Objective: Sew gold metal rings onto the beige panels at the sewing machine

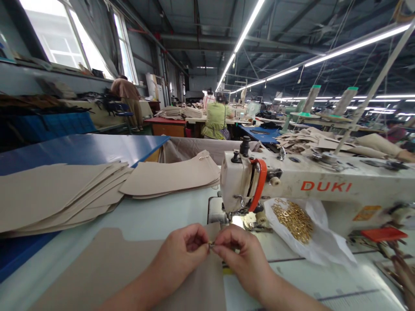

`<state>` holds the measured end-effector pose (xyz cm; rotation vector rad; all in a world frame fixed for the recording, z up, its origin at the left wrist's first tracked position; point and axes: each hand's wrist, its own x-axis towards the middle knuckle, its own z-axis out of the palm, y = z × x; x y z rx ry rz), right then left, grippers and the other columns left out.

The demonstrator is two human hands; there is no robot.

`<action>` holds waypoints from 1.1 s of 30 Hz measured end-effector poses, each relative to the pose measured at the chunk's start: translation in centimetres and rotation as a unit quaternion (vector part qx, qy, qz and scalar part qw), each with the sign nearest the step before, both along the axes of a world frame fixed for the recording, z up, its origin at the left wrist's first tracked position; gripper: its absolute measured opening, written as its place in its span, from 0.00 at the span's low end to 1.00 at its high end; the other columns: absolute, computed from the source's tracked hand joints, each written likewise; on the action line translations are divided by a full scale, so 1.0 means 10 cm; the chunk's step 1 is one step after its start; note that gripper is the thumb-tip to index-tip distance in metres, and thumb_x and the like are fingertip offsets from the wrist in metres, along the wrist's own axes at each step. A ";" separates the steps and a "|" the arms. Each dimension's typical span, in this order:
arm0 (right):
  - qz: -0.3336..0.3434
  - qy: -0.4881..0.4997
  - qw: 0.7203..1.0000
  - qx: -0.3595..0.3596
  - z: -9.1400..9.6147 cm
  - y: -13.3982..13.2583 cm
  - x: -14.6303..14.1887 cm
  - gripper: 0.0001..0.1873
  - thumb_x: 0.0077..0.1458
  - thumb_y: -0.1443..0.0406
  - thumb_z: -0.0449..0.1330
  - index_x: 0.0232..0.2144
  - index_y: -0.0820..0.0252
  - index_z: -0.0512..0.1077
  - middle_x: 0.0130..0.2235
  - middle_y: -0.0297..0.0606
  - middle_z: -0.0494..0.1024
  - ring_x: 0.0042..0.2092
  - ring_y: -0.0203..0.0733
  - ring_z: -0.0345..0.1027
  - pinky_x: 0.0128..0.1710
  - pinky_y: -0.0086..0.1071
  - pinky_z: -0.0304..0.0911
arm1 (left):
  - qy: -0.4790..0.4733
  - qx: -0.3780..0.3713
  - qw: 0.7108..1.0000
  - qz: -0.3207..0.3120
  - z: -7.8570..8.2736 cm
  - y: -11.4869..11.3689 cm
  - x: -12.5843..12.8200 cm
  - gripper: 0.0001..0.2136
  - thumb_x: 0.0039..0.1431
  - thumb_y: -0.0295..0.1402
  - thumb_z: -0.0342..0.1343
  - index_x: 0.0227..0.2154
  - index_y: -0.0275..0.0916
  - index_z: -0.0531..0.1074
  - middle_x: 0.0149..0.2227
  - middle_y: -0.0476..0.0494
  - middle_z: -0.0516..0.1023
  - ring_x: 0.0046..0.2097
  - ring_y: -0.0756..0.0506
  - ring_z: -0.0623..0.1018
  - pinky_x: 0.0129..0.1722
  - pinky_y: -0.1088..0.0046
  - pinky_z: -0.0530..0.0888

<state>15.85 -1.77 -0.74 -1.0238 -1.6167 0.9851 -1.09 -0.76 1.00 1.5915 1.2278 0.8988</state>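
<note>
My left hand [183, 255] and my right hand [241, 257] meet in front of the sewing machine [311, 185], both pinched on one small gold metal piece [212, 245] between their fingertips. They hover over a beige fabric piece [106, 272] lying flat on the pale table [162, 216]. The needle area [238, 216] is lit just beyond my fingers. A clear plastic bag of gold metal parts [293, 220] lies under the machine arm, right of my right hand.
Stacks of cut beige fabric [58, 194] and another stack [171, 177] lie at the left and centre back. A person in a green top [215, 121] sits ahead; another person [126, 97] stands by the windows. Thread cones [345, 101] stand behind the machine.
</note>
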 end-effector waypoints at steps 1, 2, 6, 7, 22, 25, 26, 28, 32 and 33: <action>-0.003 0.008 1.000 -0.013 0.01 0.00 0.00 0.03 0.46 0.69 0.62 0.23 0.61 0.72 0.26 0.31 0.71 0.28 0.34 0.62 0.28 0.26 0.56 | -0.004 -0.005 1.000 -0.003 0.01 0.00 0.00 0.02 0.44 0.30 0.53 0.22 0.38 0.67 0.22 0.52 0.69 0.27 0.49 0.71 0.27 0.77 0.67; -0.005 0.019 0.999 -0.026 0.02 0.01 0.00 0.03 0.45 0.69 0.63 0.22 0.61 0.72 0.25 0.31 0.70 0.28 0.33 0.61 0.27 0.26 0.56 | -0.012 -0.009 1.000 -0.004 0.02 -0.01 0.00 0.02 0.44 0.30 0.53 0.22 0.38 0.67 0.22 0.52 0.69 0.27 0.49 0.71 0.27 0.76 0.67; -0.007 0.068 0.996 -0.059 0.04 0.01 -0.03 0.05 0.44 0.67 0.63 0.21 0.61 0.71 0.23 0.31 0.70 0.25 0.32 0.59 0.25 0.26 0.55 | -0.058 -0.001 0.998 -0.001 0.09 -0.03 0.04 0.02 0.44 0.30 0.53 0.22 0.38 0.68 0.27 0.49 0.73 0.31 0.47 0.73 0.32 0.75 0.70; -0.009 0.078 0.995 -0.062 0.04 0.01 -0.04 0.05 0.44 0.66 0.63 0.21 0.61 0.71 0.24 0.32 0.71 0.25 0.32 0.59 0.25 0.26 0.55 | -0.061 0.000 0.998 0.003 0.10 -0.03 0.04 0.02 0.43 0.30 0.54 0.22 0.38 0.68 0.27 0.49 0.74 0.32 0.47 0.74 0.33 0.74 0.70; -0.014 0.110 0.986 -0.128 0.01 0.05 -0.06 0.07 0.40 0.66 0.65 0.19 0.61 0.69 0.19 0.29 0.71 0.21 0.29 0.58 0.21 0.23 0.54 | -0.049 -0.013 0.999 0.004 0.04 0.00 0.03 0.05 0.44 0.33 0.58 0.24 0.38 0.70 0.25 0.49 0.73 0.30 0.47 0.74 0.32 0.73 0.72; 0.016 0.174 0.971 -0.165 0.02 0.06 -0.03 0.13 0.37 0.62 0.69 0.22 0.60 0.69 0.21 0.28 0.72 0.22 0.30 0.63 0.23 0.24 0.57 | -0.046 0.001 0.999 0.010 0.04 -0.01 0.03 0.04 0.45 0.32 0.57 0.25 0.38 0.70 0.26 0.49 0.74 0.31 0.47 0.75 0.33 0.74 0.72; 0.029 0.194 0.965 -0.176 0.03 0.06 -0.01 0.15 0.36 0.60 0.70 0.23 0.60 0.69 0.22 0.29 0.73 0.24 0.31 0.65 0.25 0.25 0.60 | -0.045 0.005 0.999 0.013 0.04 -0.01 0.04 0.04 0.45 0.32 0.57 0.25 0.38 0.70 0.26 0.48 0.74 0.31 0.47 0.75 0.33 0.74 0.73; 0.049 0.211 0.957 -0.191 0.04 0.07 0.02 0.18 0.35 0.57 0.70 0.25 0.60 0.70 0.24 0.30 0.75 0.26 0.33 0.68 0.29 0.27 0.63 | -0.046 0.011 0.999 0.017 0.05 -0.02 0.04 0.04 0.44 0.31 0.57 0.25 0.38 0.70 0.26 0.48 0.75 0.31 0.47 0.75 0.33 0.74 0.73; 0.061 0.179 0.961 -0.204 0.03 0.06 0.07 0.19 0.36 0.53 0.69 0.25 0.60 0.71 0.23 0.31 0.75 0.25 0.35 0.70 0.29 0.29 0.64 | -0.046 0.021 0.998 0.022 0.06 -0.03 0.05 0.03 0.44 0.31 0.56 0.24 0.38 0.70 0.26 0.48 0.75 0.30 0.47 0.76 0.33 0.74 0.73; 0.059 0.169 0.963 -0.201 0.02 0.06 0.07 0.19 0.37 0.53 0.69 0.25 0.60 0.71 0.23 0.30 0.75 0.25 0.35 0.69 0.29 0.28 0.64 | -0.045 0.023 0.999 0.022 0.06 -0.03 0.05 0.03 0.44 0.31 0.57 0.24 0.38 0.70 0.26 0.48 0.76 0.30 0.47 0.76 0.33 0.74 0.74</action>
